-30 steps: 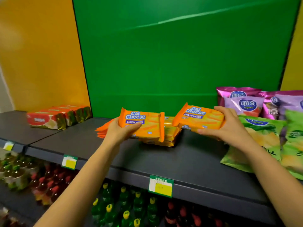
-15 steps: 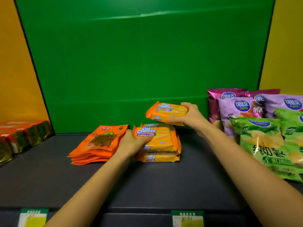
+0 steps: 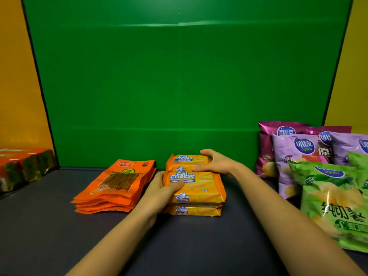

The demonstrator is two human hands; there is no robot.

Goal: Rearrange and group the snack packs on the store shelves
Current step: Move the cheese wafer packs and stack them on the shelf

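Note:
Orange Cal Cheese wafer packs form a front stack (image 3: 201, 193) in the middle of the dark shelf (image 3: 59, 236). My left hand (image 3: 162, 189) grips the top pack of that stack at its left end, thumb on the label. Behind it lies another Cal Cheese pack (image 3: 187, 159) on a rear pile, and my right hand (image 3: 216, 163) is closed over its right end. A fanned pile of flat orange snack pouches (image 3: 117, 186) lies just left of the wafers.
Purple Copico chip bags (image 3: 294, 154) and green Copico chip bags (image 3: 334, 198) lean at the right. Red-and-green boxed packs (image 3: 22, 166) sit at the far left. A green back panel (image 3: 179, 76) closes the shelf behind.
My right hand lowered its wafer pack from the air onto the rear pile. My left hand stays on the front stack's top pack. The camera moved closer.

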